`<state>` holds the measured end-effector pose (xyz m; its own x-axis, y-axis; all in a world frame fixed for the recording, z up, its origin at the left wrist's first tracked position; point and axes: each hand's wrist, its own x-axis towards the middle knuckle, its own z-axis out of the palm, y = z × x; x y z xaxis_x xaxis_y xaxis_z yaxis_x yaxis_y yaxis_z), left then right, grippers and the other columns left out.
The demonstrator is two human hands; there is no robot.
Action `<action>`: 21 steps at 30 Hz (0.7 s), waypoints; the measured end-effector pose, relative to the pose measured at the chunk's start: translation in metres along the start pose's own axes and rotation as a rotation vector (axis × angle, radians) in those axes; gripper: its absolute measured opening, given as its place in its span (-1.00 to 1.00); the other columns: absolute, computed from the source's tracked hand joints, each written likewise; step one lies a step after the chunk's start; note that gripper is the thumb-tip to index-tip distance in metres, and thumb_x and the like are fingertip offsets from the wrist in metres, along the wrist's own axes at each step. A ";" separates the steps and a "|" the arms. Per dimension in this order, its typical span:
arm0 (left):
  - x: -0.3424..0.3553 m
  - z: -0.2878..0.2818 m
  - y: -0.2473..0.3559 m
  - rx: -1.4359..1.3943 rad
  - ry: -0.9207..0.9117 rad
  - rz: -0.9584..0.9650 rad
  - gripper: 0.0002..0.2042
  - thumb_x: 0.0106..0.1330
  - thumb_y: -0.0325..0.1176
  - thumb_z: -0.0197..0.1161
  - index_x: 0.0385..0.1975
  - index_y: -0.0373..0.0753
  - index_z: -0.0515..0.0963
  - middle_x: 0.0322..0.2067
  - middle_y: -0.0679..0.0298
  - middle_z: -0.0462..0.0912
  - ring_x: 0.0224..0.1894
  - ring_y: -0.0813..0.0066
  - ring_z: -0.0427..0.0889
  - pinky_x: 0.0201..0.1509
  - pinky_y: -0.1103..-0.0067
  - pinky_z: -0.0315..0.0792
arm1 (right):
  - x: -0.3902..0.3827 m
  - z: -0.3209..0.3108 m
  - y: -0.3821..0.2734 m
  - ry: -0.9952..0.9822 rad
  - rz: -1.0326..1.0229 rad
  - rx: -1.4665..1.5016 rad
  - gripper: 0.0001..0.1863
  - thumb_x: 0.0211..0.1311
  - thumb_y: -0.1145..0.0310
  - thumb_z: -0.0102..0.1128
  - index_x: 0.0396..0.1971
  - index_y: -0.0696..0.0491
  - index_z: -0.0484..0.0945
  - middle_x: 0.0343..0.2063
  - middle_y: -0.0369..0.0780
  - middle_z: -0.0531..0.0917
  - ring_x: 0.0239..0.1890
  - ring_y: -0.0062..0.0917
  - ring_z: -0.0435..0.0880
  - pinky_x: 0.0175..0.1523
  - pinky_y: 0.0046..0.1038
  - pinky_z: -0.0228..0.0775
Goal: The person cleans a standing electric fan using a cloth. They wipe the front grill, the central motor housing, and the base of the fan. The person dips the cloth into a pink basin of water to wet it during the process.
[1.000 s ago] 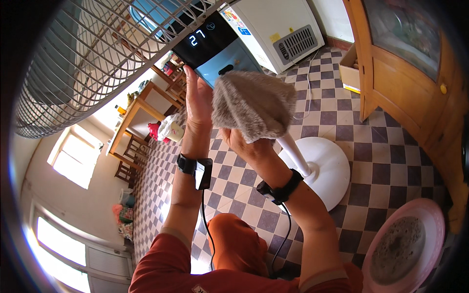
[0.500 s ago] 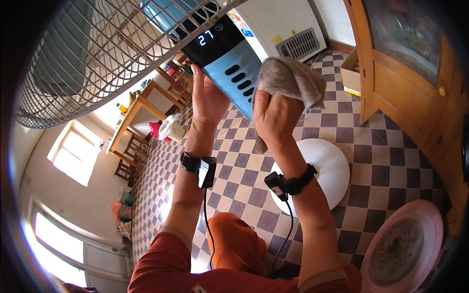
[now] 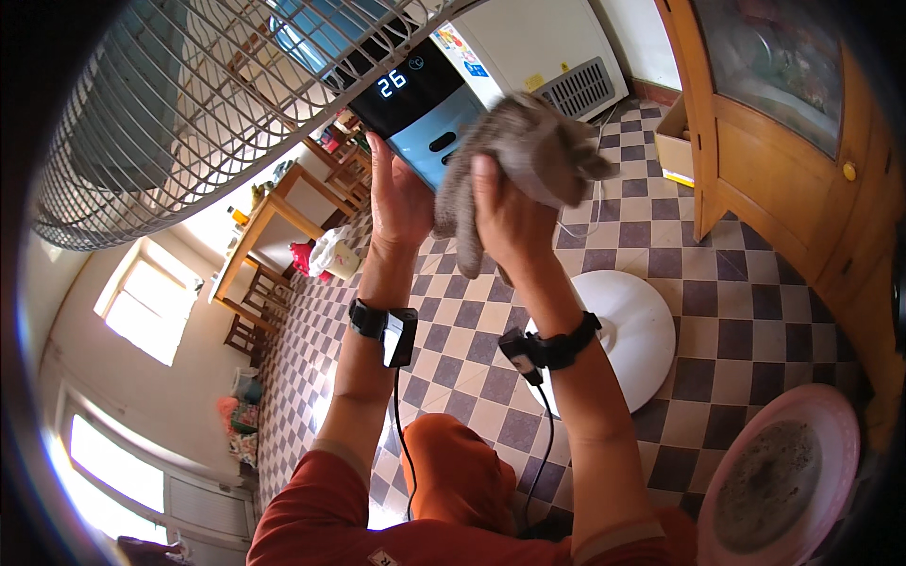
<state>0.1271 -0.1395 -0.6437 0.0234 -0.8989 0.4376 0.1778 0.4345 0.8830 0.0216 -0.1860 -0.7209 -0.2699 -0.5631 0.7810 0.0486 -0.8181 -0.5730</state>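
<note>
A standing fan's grey wire grille (image 3: 189, 141) fills the upper left, beside its blue and black control panel (image 3: 415, 141) with a lit display and dark oval buttons. My left hand (image 3: 401, 203) grips the panel's lower left side, thumb up along the edge, fingers partly hidden behind it. My right hand (image 3: 510, 212) holds a bunched grey-brown cloth (image 3: 533, 141) over the panel's lower right part, covering some buttons. The cloth is blurred. The fan's round white base (image 3: 637, 340) stands on the floor below my right forearm.
A white appliance (image 3: 528, 38) stands behind the fan. A wooden cabinet (image 3: 774, 198) and a cardboard box (image 3: 675, 132) are at right. A pink basin (image 3: 821, 415) with murky water sits lower right. A wooden table (image 3: 245, 236) with chairs stands at left on the checkered floor (image 3: 613, 226).
My right hand and cloth moved right, uncovering buttons, then back left and slightly up, covering some again. My left hand stays on the panel. The number on the display has changed.
</note>
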 end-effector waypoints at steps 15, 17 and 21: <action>-0.007 0.012 0.003 0.015 0.066 0.000 -0.26 0.33 0.30 -0.32 0.16 -0.28 0.32 0.09 0.13 0.46 0.13 0.27 0.42 0.26 0.35 0.23 | -0.022 -0.005 -0.035 -0.049 -0.167 -0.128 -0.61 0.30 0.14 0.04 -0.01 0.08 0.48 -0.11 -0.06 0.55 -0.03 -0.15 0.53 0.11 -0.20 0.33; -0.009 0.001 0.002 -0.092 0.050 -0.051 -0.30 0.34 0.26 -0.27 0.09 -0.30 0.39 0.02 0.10 0.52 0.03 0.27 0.52 0.17 0.39 0.37 | -0.007 0.008 -0.042 0.019 -0.298 -0.129 -0.53 0.23 0.06 0.14 0.05 0.02 0.46 -0.04 -0.11 0.53 0.03 -0.19 0.52 0.13 -0.20 0.32; -0.006 0.007 0.008 -0.421 -0.010 -0.123 -0.34 0.29 0.25 -0.08 -0.02 -0.31 0.48 -0.07 0.08 0.58 -0.06 0.22 0.59 0.10 0.34 0.45 | -0.028 0.028 -0.037 -0.011 -0.332 -0.270 -0.59 0.24 0.18 0.14 0.02 0.10 0.48 -0.06 -0.14 0.56 0.01 -0.29 0.52 0.11 -0.34 0.33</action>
<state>0.1215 -0.1303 -0.6384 -0.0325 -0.9411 0.3367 0.5640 0.2608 0.7835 0.0540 -0.1436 -0.7149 -0.2180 -0.2768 0.9359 -0.2929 -0.8962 -0.3332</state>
